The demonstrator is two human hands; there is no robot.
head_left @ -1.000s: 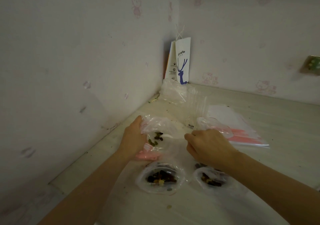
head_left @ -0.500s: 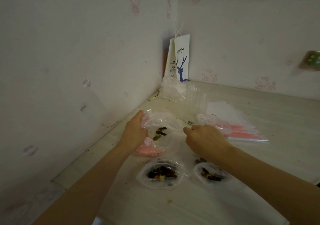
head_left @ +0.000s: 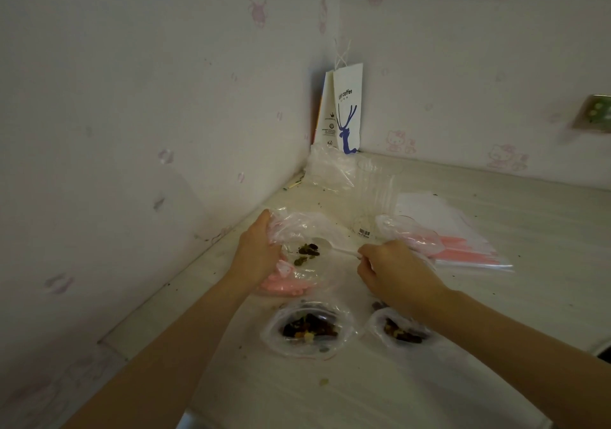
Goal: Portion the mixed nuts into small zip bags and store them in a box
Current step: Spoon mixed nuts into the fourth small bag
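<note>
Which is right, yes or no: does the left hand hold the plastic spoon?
No: the right hand holds the spoon, while the left hand grips the zip bag.

A clear, pink-strip zip bag (head_left: 299, 228) holding a few dark nuts (head_left: 309, 250) gapes open behind two nut-filled clear bags (head_left: 275, 334).

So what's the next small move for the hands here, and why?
Probably the right hand should draw the spoon out for another scoop: the left hand holds the zip bag open, it has only a few nuts, and the two bags nearer the camera look fuller.
</note>
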